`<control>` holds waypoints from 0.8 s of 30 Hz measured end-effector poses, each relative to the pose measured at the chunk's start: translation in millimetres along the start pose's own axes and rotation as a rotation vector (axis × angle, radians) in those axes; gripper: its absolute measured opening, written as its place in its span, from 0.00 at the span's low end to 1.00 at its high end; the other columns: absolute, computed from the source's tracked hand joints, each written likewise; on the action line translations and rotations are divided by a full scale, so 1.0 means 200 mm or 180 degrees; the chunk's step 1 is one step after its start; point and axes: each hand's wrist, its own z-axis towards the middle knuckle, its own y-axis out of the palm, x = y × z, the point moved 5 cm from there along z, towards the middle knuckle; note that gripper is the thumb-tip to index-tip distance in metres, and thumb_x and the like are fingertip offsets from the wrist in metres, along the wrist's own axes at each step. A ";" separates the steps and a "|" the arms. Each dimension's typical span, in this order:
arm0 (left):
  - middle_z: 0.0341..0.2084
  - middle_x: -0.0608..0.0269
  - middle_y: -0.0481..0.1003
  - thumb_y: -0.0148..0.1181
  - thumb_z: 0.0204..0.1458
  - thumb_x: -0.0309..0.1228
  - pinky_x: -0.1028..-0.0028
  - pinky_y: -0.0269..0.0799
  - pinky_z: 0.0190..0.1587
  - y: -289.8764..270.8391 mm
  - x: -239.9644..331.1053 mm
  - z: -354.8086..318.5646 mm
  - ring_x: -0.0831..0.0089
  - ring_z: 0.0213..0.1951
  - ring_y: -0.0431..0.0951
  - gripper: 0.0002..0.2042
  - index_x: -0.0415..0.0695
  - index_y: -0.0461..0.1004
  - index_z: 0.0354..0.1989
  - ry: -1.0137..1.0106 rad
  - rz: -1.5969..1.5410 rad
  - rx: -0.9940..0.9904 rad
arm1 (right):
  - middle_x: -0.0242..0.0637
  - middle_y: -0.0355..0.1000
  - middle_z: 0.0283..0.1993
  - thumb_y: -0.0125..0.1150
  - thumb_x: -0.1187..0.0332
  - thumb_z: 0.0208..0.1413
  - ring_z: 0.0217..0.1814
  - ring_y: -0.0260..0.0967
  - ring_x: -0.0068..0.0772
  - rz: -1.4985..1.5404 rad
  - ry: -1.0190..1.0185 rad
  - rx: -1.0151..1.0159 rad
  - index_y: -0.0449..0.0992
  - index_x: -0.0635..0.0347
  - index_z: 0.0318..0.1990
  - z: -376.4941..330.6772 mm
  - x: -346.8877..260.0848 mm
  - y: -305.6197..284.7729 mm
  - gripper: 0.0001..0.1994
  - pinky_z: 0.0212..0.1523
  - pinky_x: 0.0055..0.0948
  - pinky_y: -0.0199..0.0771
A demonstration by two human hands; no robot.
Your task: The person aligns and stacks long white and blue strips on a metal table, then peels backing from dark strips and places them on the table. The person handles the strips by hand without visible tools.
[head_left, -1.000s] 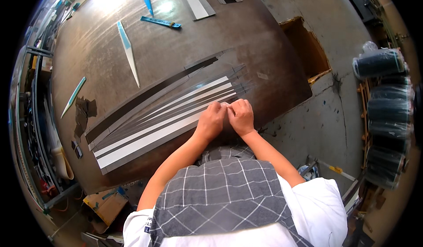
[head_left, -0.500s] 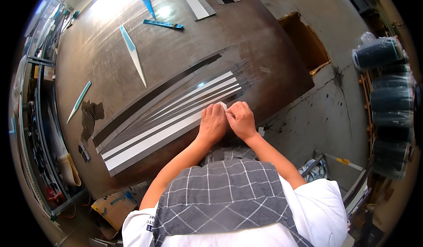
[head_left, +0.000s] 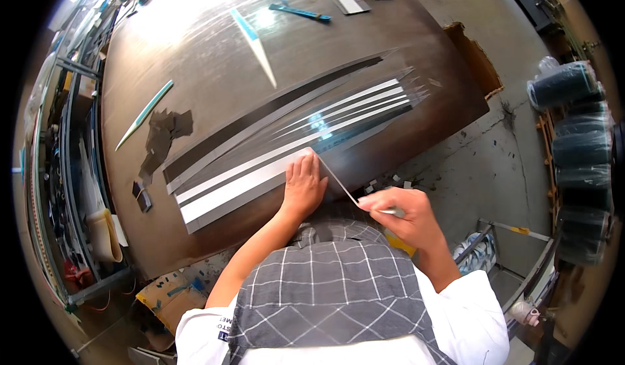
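Note:
A long tapered dark sheet with several white strips along it lies near the front edge of the table. My left hand rests flat on it, fingers stretched over the wide white strip nearest me. From those fingertips a thin white backing strip runs taut to my right hand, which is closed on its end beyond the table edge. Right of my left hand, the sheet shows a bare, shiny dark band.
Behind the sheet lies a dark curved strip. Farther back are blue-and-white tapered pieces and a blue strip. Dark scraps lie at left. A cardboard box stands beyond the table's right edge, near plastic-wrapped rolls.
My right hand has pulled away down and right, drawing the white strip off the sheet's right part. My left hand has flattened onto the sheet. The whole view has shifted.

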 end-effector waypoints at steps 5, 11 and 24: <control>0.64 0.49 0.62 0.64 0.54 0.40 0.48 0.49 0.72 -0.08 -0.31 -0.33 0.52 0.68 0.59 0.35 0.35 0.60 0.67 -0.0564 -0.0016 0.0075 | 0.46 0.83 0.37 0.67 0.84 0.47 0.41 0.84 0.42 0.0932 -0.0527 -0.0185 0.80 0.63 0.34 -0.12 -0.31 0.03 0.08 0.40 0.33 0.84; 0.64 0.46 0.63 0.60 0.58 0.39 0.48 0.48 0.73 -0.22 -0.72 -0.73 0.50 0.69 0.58 0.30 0.34 0.62 0.65 -0.1238 -0.0002 0.0370 | 0.53 0.82 0.33 0.68 0.82 0.53 0.35 0.84 0.47 0.1492 -0.1521 -0.1117 0.79 0.68 0.39 -0.22 -0.57 -0.11 0.07 0.32 0.37 0.87; 0.55 0.48 0.73 0.55 0.59 0.29 0.54 0.64 0.63 -0.37 -1.22 -1.22 0.49 0.58 0.70 0.19 0.37 0.72 0.59 -0.1987 0.0247 0.1275 | 0.41 0.83 0.31 0.69 0.77 0.55 0.29 0.83 0.32 0.1561 -0.2206 -0.0620 0.76 0.64 0.37 -0.51 -0.56 -0.41 0.06 0.34 0.23 0.83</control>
